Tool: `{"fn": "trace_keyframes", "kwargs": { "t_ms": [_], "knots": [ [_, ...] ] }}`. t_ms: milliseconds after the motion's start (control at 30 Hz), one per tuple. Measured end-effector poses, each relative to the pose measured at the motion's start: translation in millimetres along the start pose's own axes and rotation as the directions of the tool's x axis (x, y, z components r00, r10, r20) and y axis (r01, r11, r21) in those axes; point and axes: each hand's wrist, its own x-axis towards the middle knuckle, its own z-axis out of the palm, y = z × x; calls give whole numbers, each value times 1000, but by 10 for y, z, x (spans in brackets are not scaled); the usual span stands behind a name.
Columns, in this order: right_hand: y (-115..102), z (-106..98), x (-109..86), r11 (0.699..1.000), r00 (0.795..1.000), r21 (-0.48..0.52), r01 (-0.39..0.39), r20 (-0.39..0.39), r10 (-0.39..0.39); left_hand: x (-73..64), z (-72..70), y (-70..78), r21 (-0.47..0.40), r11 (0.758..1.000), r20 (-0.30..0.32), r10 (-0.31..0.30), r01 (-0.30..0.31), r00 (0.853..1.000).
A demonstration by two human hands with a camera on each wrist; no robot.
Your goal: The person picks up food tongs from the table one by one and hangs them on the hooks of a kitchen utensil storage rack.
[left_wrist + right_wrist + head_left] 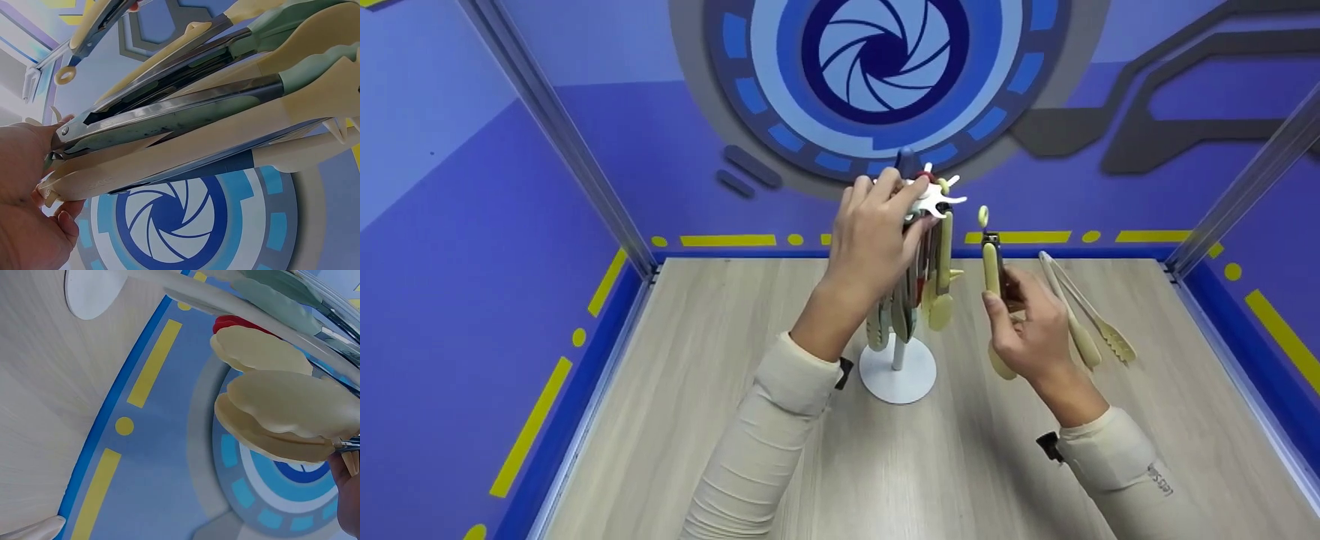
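Note:
A white stand with a hooked top (936,201) and a round base (898,379) carries several hanging tongs, with green, beige, red and dark blue parts. Around its top curl the fingers of my left hand (870,232). In the left wrist view, green-tipped tongs (185,115) and beige tongs (185,146) hang beside that palm. My right hand (1035,326) pinches yellow tongs (991,266) by the handle, upright and apart from the stand, ring at the top. Their scalloped tips (292,405) show large in the right wrist view.
Another beige pair of tongs (1072,315) lies spread on the wooden table (720,420), just right of my right hand. Blue printed panels (607,150) close off the back and both sides, with metal posts (559,124) at the corners.

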Motion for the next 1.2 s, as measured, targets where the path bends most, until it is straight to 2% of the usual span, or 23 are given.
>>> {"fn": "trace_keyframes", "kwargs": {
  "t_ms": [500, 1200],
  "knots": [
    [-158, 10, 127, 1000, 1000, -5, 15, 16, -15, -4, -5, -3, -15, 1000, -16, -1, 1, 1000],
    [-169, 83, 184, 1000, 1000, 4, 12, 25, -12, -1, 18, -5, -14, 1000, -15, -2, 2, 1000]
  ]
}}
